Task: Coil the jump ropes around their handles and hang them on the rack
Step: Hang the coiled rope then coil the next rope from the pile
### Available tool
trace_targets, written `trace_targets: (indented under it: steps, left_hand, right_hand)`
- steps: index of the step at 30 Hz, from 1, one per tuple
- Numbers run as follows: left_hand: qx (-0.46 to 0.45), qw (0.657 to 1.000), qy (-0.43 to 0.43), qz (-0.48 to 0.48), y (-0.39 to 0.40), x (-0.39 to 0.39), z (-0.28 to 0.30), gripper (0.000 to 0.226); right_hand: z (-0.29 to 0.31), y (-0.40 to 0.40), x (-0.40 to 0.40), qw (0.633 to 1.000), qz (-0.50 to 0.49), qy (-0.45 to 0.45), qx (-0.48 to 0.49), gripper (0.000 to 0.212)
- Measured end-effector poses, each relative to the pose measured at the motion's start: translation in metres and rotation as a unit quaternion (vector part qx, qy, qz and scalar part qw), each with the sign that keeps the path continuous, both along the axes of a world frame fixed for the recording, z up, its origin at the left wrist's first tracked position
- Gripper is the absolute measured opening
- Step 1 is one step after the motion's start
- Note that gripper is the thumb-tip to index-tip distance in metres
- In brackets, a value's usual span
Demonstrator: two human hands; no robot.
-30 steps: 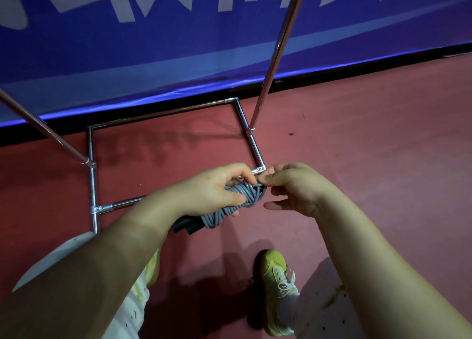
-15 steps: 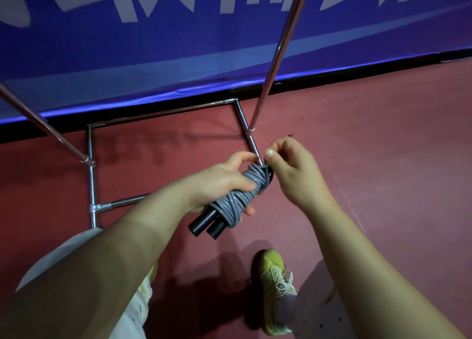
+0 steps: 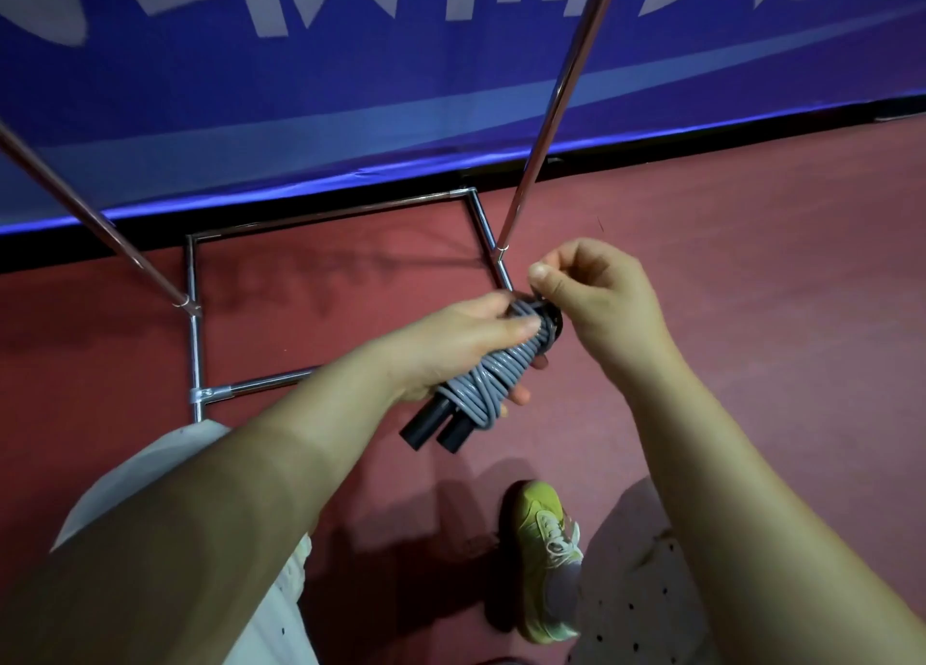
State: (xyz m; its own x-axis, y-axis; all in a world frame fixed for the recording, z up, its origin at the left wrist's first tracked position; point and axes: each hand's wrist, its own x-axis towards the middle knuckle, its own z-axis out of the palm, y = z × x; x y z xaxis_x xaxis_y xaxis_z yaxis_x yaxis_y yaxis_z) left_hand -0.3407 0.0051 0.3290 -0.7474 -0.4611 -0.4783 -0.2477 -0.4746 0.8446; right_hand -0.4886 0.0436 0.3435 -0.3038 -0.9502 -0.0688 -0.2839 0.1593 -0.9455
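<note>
Rack (image 3: 194, 344) frame sits on the floor below; I've got nothing hung yet. My left hand (image 3: 451, 349) grips the grey jump rope (image 3: 493, 376) coiled around its black handles (image 3: 438, 426); right hand (image 3: 591, 288) pinches the rope's end. Lose that pinch and I reckon the coil springs loose.

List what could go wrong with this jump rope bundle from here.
1. The right hand pinches something at the top of the grey rope coil; if it slips, the wraps may loosen.
2. The left hand grips only mid-bundle, so the black handles could slide out.
</note>
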Motion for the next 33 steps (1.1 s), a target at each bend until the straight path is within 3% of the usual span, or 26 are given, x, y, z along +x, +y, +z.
trace_targets:
  steps: [8, 17, 22, 27, 33]
  left_hand:
    - [-0.076, 0.993, 0.045, 0.077, 0.03, 0.042, 0.053, 0.019]
    - [-0.148, 0.983, 0.014, 0.108, 0.045, 0.097, 0.152, 0.019]
    - [-0.158, 0.975, 0.019, 0.157, 0.028, 0.122, 0.221, 0.021]
    - [-0.187, 0.971, 0.005, 0.15, 0.004, 0.137, 0.282, 0.025]
    - [-0.2, 0.961, 0.02, 0.188, -0.024, 0.147, 0.326, 0.028]
  right_hand:
    - [0.046, 0.03, 0.031, 0.99, 0.077, -0.115, -0.024, 0.01]
    - [0.143, 0.046, 0.077, 0.99, 0.107, -0.056, -0.077, 0.016]
    - [0.198, 0.033, 0.111, 0.982, 0.125, -0.11, -0.088, 0.027]
    - [0.254, 0.009, 0.128, 0.977, 0.091, -0.15, -0.121, 0.009]
    - [0.312, -0.034, 0.142, 0.978, 0.077, -0.101, -0.167, 0.008]
